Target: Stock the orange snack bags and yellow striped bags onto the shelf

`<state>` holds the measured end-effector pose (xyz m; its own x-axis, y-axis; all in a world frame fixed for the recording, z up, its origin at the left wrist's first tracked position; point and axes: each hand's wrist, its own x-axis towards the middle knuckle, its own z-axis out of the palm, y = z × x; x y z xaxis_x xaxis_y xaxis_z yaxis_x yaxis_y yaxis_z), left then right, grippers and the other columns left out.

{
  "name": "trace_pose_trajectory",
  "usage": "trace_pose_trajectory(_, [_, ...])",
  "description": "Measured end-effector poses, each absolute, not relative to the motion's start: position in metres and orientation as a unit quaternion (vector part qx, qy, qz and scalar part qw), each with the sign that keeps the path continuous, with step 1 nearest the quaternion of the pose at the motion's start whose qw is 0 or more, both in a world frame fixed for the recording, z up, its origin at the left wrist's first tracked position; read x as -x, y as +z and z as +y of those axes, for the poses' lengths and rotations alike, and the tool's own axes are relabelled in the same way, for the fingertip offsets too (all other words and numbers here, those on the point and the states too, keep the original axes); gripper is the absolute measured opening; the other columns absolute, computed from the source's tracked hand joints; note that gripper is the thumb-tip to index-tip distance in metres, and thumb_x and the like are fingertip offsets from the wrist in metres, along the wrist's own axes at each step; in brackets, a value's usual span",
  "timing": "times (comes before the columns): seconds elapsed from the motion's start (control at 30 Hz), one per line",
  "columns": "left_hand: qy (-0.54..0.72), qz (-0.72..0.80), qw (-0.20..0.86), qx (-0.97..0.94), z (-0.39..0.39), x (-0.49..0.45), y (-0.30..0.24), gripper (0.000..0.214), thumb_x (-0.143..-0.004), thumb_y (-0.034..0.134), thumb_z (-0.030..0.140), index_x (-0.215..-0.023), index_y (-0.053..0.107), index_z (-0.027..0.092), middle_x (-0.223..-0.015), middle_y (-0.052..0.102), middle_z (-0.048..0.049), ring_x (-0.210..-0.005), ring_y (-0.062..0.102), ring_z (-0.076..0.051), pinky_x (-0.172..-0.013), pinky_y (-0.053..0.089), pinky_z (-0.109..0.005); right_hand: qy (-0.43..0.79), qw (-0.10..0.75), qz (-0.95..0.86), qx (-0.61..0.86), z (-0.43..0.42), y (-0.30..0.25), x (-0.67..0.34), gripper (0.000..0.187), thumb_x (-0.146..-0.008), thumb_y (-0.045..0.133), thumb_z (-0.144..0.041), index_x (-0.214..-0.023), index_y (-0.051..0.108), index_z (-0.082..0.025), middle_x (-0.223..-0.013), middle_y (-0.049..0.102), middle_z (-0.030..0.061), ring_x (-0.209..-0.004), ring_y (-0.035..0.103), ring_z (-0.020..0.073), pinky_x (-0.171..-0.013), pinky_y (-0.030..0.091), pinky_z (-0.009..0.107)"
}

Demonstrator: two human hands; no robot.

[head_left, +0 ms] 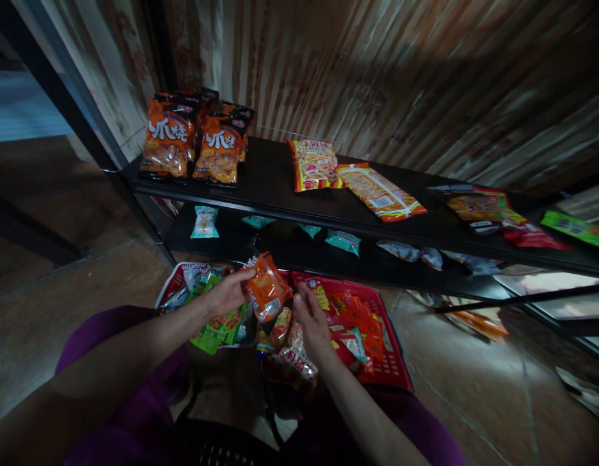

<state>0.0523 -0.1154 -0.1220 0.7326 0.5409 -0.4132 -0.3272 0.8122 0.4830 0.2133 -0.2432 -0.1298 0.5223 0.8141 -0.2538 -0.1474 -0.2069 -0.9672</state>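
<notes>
My left hand (pixel 231 290) grips an orange snack bag (pixel 267 288) by its left edge, the thumb lying over the front. The bag is tilted above the baskets, a barcode showing near its lower corner. Close to its right corner is my right hand (pixel 313 318), fingers stretched out and slightly apart; whether they touch the bag I cannot tell. Beneath the right hand, a red basket (pixel 394 346) contains orange packets (pixel 360 317) and other colourful bags. Under my left forearm, a second basket (pixel 170 281) holds green snack packs (pixel 221 330).
A black shelf rack (pixel 265 171) stands ahead. Several orange-and-black snack bags (pixel 168 139) stand upright at its upper left; a yellow-and-red bag (pixel 313 165) and other packets lie farther right. Small teal packets (pixel 204 222) are on the lower tier. Packages (pixel 476 323) lie at floor level, right.
</notes>
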Motion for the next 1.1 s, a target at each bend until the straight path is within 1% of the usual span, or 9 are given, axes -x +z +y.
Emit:
trace_pose_trajectory(0.07, [0.214, 0.265, 0.916, -0.213, -0.117, -0.052, -0.122, 0.023, -0.073, 0.068, 0.021, -0.093, 0.068, 0.011, -0.092, 0.072, -0.009, -0.086, 0.067, -0.02, -0.088, 0.047, -0.032, 0.585, 0.566, -0.145, 0.562, -0.242, -0.131, -0.216, 0.042, -0.074, 0.068, -0.05, -0.106, 0.064, -0.023, -0.119, 0.064, 0.0075, -0.108, 0.06, 0.0247, -0.091, 0.048, 0.044])
trace_pose_trajectory(0.1, [0.201, 0.258, 0.919, -0.222, -0.119, -0.052, -0.121, 0.025, -0.072, 0.068, 0.022, -0.094, 0.068, 0.011, -0.093, 0.072, -0.0097, -0.087, 0.067, -0.02, -0.088, 0.046, -0.032, 0.639, 0.557, -0.116, 0.518, -0.242, -0.131, -0.217, 0.038, -0.072, 0.07, -0.047, -0.1, 0.066, -0.022, -0.111, 0.068, 0.0064, -0.1, 0.063, 0.0232, -0.087, 0.05, 0.042])
trace_pose_trajectory(0.17, [0.179, 0.253, 0.921, -0.237, -0.12, -0.052, -0.119, 0.028, -0.071, 0.07, 0.024, -0.096, 0.069, 0.01, -0.094, 0.072, -0.0104, -0.087, 0.067, -0.021, -0.089, 0.046, -0.033, 0.682, 0.555, -0.088, 0.468, -0.243, -0.133, -0.216, 0.029, -0.07, 0.075, -0.038, -0.093, 0.068, -0.022, -0.099, 0.072, 0.0028, -0.087, 0.067, 0.0184, -0.082, 0.051, 0.037])
trace_pose_trajectory(0.3, [0.221, 0.283, 0.892, -0.276, -0.118, -0.052, -0.114, 0.025, -0.067, 0.075, 0.024, -0.087, 0.07, 0.011, -0.091, 0.072, -0.01, -0.085, 0.066, -0.021, -0.088, 0.046, -0.035, 0.67, 0.574, -0.073, 0.465, -0.245, -0.138, -0.213, 0.022, -0.067, 0.079, -0.028, -0.085, 0.069, -0.022, -0.091, 0.073, -0.0003, -0.077, 0.066, 0.013, -0.073, 0.051, 0.027])
trace_pose_trajectory(0.47, [0.322, 0.301, 0.852, -0.284, -0.107, -0.049, -0.111, 0.027, -0.065, 0.078, 0.028, -0.087, 0.07, 0.015, -0.087, 0.072, -0.0054, -0.079, 0.065, -0.017, -0.077, 0.048, -0.03, 0.637, 0.588, -0.067, 0.494, -0.241, -0.141, -0.214, 0.026, -0.064, 0.081, -0.03, -0.086, 0.07, -0.023, -0.089, 0.074, -0.001, -0.072, 0.066, 0.0125, -0.068, 0.05, 0.026])
trace_pose_trajectory(0.6, [0.348, 0.35, 0.818, -0.295, -0.1, -0.048, -0.113, 0.033, -0.06, 0.081, 0.023, -0.09, 0.07, 0.016, -0.077, 0.07, -0.0021, -0.07, 0.062, -0.014, -0.069, 0.046, -0.026, 0.615, 0.592, -0.072, 0.515, -0.239, -0.141, -0.213, 0.03, -0.062, 0.081, -0.031, -0.088, 0.07, -0.023, -0.089, 0.074, 0.0003, -0.074, 0.066, 0.0143, -0.07, 0.051, 0.029])
trace_pose_trajectory(0.7, [0.342, 0.368, 0.818, -0.28, -0.096, -0.047, -0.114, 0.037, -0.057, 0.081, 0.017, -0.092, 0.07, 0.016, -0.078, 0.07, -0.0024, -0.071, 0.062, -0.014, -0.069, 0.046, -0.027, 0.603, 0.597, -0.076, 0.524, -0.239, -0.139, -0.211, 0.033, -0.06, 0.083, -0.03, -0.09, 0.07, -0.024, -0.091, 0.074, 0.0, -0.077, 0.067, 0.0141, -0.073, 0.05, 0.028])
trace_pose_trajectory(0.93, [0.367, 0.391, 0.814, -0.223, -0.094, -0.048, -0.113, 0.033, -0.053, 0.078, 0.007, -0.084, 0.07, 0.013, -0.078, 0.07, -0.0029, -0.071, 0.063, -0.014, -0.071, 0.047, -0.027, 0.638, 0.561, -0.108, 0.517, -0.243, -0.142, -0.21, 0.035, -0.065, 0.08, -0.029, -0.098, 0.069, -0.025, -0.102, 0.072, 0.0009, -0.088, 0.067, 0.0153, -0.08, 0.05, 0.03])
trace_pose_trajectory(1.1, [0.359, 0.402, 0.813, -0.219, -0.092, -0.048, -0.113, 0.029, -0.055, 0.075, 0.004, -0.083, 0.069, 0.013, -0.075, 0.07, -0.0027, -0.067, 0.063, -0.014, -0.066, 0.048, -0.025, 0.658, 0.536, -0.128, 0.513, -0.244, -0.14, -0.209, 0.034, -0.066, 0.079, -0.03, -0.098, 0.069, -0.025, -0.106, 0.071, 0.0014, -0.091, 0.066, 0.014, -0.081, 0.051, 0.027])
